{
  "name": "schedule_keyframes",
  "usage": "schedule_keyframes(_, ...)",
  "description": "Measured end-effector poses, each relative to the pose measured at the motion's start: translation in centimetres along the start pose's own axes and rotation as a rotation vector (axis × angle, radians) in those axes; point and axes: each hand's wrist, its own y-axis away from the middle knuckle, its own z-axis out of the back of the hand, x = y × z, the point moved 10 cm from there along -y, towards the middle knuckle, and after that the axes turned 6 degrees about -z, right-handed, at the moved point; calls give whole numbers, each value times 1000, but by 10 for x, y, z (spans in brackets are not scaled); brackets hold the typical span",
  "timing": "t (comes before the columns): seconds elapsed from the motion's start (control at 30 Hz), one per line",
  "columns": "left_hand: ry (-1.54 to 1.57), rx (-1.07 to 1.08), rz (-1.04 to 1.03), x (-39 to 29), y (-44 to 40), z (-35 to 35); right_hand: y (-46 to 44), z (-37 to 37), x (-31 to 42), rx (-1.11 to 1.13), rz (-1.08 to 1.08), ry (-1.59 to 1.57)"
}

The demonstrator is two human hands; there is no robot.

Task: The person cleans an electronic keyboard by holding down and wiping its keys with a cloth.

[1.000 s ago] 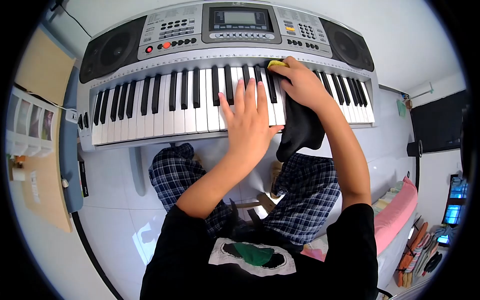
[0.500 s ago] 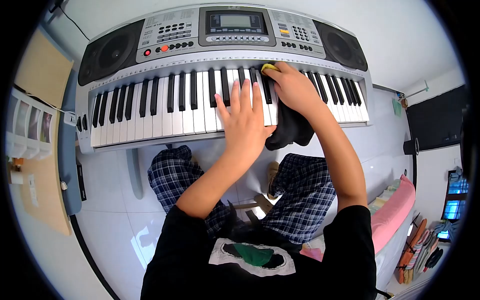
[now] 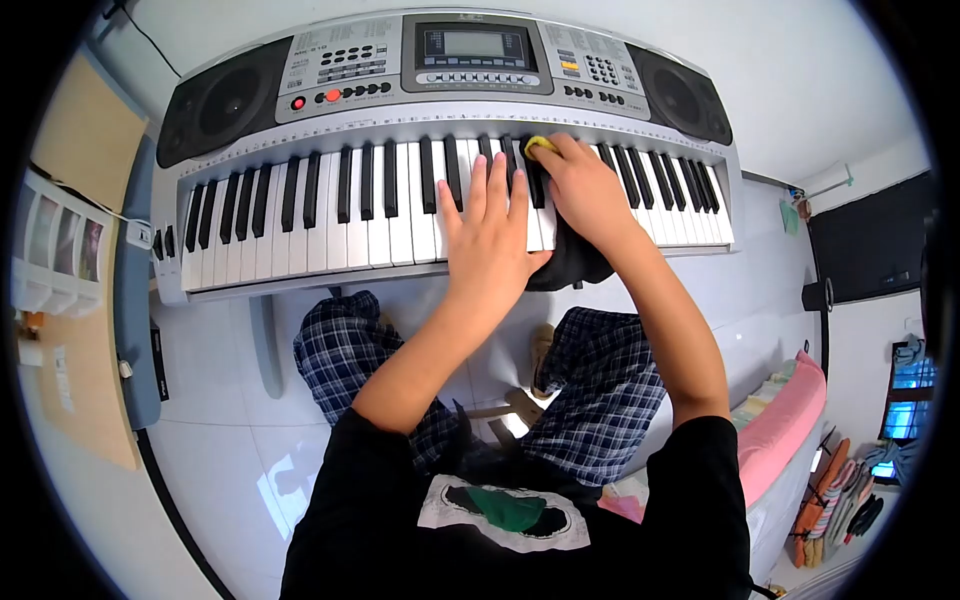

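Observation:
An electronic keyboard (image 3: 345, 205) stretches across the upper part of the head view, its black and white keys facing me. My left hand (image 3: 488, 235) lies flat on the white keys near the middle, fingers spread, holding nothing. Just right of it, my right hand (image 3: 585, 190) is closed on a black cloth (image 3: 568, 258) with a yellow patch (image 3: 540, 146) showing at the fingertips. That cloth presses on the keys near their back end, and its loose part hangs over the front edge. The right palm side is hidden.
A light wooden desk (image 3: 85, 390) stands at the left with a white drawer unit (image 3: 60, 245). At the right are a pink rolled bedding piece (image 3: 785, 430) on a bed and hanging clothes (image 3: 840, 495). My knees are below the keyboard.
My right hand has slid slightly down toward me along the keys with the cloth, whose hanging part now reaches less far below the front edge. The left hand stays nearly in place.

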Motion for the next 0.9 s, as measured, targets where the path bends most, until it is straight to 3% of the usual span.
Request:
schedule_keyframes(0.2, -2, 19, -26, -1, -1, -1, -5, 4, 1, -94, 52, 24)
schedule_keyframes(0.27, 2, 22, -23, 2, -4, 0, 4, 4, 9, -3, 82, 63)
schedule_keyframes(0.4, 20, -22, -29, 5, -2, -3, 31, 16, 17, -23, 95, 66)
schedule_keyframes(0.43, 10, 5, -19, 5, -2, -5, 36, 7, 10, 128, -10, 31)
schedule_keyframes(0.47, 1, 32, -10, 6, -3, -7, 34, 6, 9, 128, -6, 33)
schedule_keyframes(0.53, -6, 28, -5, 6, -2, -5, 33, 18, 16, -37, 82, 22)
schedule_keyframes(0.67, -32, 22, -20, 4, -1, -5, 0, -5, -3, 202, -65, -32)
schedule_keyframes(0.9, -29, 13, -21, 5, -2, -5, -3, -5, 0, 100, 19, 45)
